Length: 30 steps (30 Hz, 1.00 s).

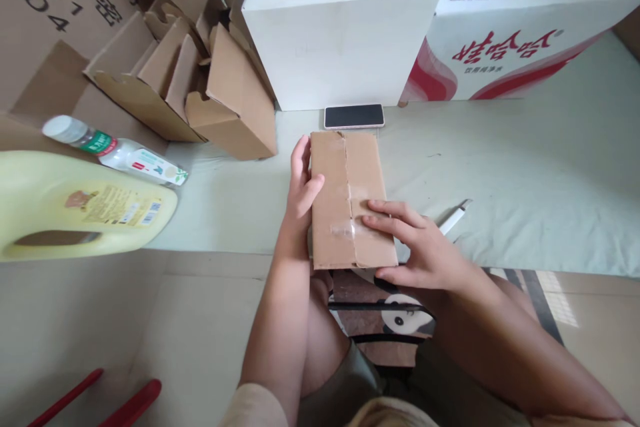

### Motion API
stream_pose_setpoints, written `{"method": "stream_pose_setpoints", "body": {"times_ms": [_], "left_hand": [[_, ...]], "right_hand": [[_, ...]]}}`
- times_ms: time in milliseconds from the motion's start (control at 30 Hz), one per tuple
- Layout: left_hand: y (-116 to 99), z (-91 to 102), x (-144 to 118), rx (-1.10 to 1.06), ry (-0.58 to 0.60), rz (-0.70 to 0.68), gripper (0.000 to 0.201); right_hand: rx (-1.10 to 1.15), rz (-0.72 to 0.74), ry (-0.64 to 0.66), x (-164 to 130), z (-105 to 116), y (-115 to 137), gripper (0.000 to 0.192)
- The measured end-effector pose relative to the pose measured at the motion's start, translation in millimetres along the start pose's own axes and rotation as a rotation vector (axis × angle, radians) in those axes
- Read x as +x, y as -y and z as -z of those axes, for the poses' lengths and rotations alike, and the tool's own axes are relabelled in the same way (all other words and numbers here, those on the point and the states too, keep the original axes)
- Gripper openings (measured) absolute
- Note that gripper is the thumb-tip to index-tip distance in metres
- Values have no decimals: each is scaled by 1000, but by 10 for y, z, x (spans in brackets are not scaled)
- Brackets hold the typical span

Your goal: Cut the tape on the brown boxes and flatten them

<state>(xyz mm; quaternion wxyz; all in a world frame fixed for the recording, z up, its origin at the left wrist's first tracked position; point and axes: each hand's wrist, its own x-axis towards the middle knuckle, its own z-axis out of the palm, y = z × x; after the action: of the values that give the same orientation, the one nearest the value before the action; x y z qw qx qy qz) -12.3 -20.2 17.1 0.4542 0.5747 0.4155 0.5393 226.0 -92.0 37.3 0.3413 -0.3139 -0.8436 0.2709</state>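
A small brown cardboard box point(330, 203) with a taped seam along its top lies over the near edge of the cloth-covered surface. My left hand point(303, 180) grips its left side, thumb on the top face and fingers along the side. Two fingers of my right hand point(415, 240) press on the top face near the right edge, with the thumb by the near right corner, so this hand also holds the box. To the right of it lies a white utility knife point(453, 219). Behind the box rests a phone point(354, 116) with a dark screen.
White cartons point(340, 47) stand at the back, one with red print point(505, 47). Folded open cardboard boxes point(240, 93) are at the back left. A clear bottle point(120, 150) and a yellow jug point(90, 207) lie at left. Red bars point(131, 403) show low at left.
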Motion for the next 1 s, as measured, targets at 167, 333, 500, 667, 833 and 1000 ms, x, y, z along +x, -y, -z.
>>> {"method": "stream_pose_setpoints", "body": {"times_ms": [167, 333, 500, 667, 833, 1000], "left_hand": [[-142, -41, -29, -11, -14, 33, 66], [-125, -32, -51, -45, -14, 27, 61], [-35, 41, 3, -9, -77, 51, 61], [-13, 83, 50, -9, -178, 68, 50], [6, 108, 65, 10, -187, 76, 51], [-48, 132, 88, 28, -184, 109, 47]], "right_hand": [[-14, -2, 43, -2, 3, 30, 76], [-32, 25, 50, 25, 20, 54, 78], [-15, 77, 58, 18, -6, 48, 76], [-3, 65, 82, -35, -15, -1, 74], [39, 76, 72, -52, -41, -42, 74], [116, 58, 96, -44, -57, -53, 76]]}}
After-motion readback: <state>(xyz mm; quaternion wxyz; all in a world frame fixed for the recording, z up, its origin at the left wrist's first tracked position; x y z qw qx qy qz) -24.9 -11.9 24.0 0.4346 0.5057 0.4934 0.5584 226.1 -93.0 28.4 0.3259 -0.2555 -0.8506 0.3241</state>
